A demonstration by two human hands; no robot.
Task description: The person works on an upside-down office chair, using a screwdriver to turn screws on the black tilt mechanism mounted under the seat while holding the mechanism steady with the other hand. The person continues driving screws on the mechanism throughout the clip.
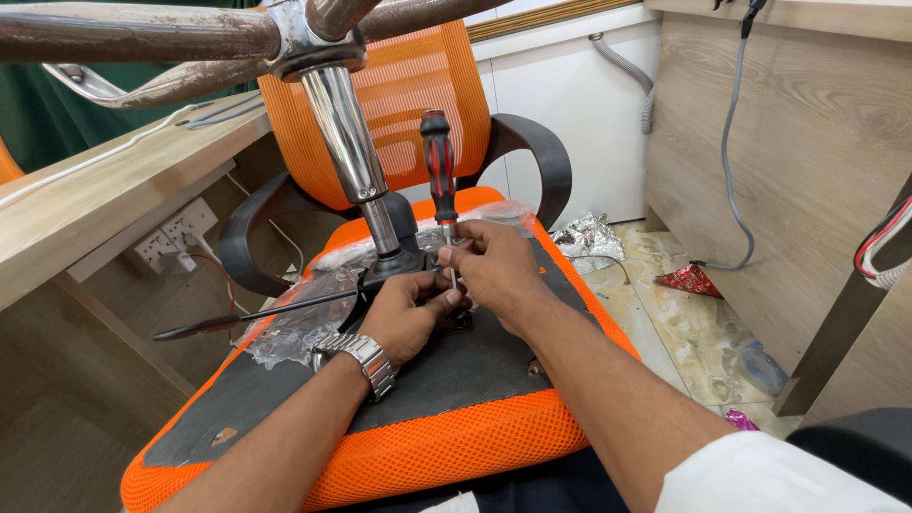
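An orange mesh chair seat [446, 446] lies upside down in front of me, its black underside [456, 366] facing up. A chrome gas cylinder [347, 142] rises from the black mechanism plate [394, 266] to a rusty star base [190, 38] at the top. My right hand [494, 271] grips the metal shaft of a red and black screwdriver [439, 171] that stands upright on the plate. My left hand [408, 313], with a metal watch [366, 356] on the wrist, pinches near the screwdriver's tip, fingers closed around it. The screw itself is hidden by my fingers.
A black lever [256, 318] sticks out to the left over crumpled clear plastic wrap [304, 323]. A second orange chair back with black armrests [532, 152] stands behind. Wooden desks flank both sides, with a wall socket [176, 233], a grey cable [731, 142], and foil scraps [589, 237] on the floor.
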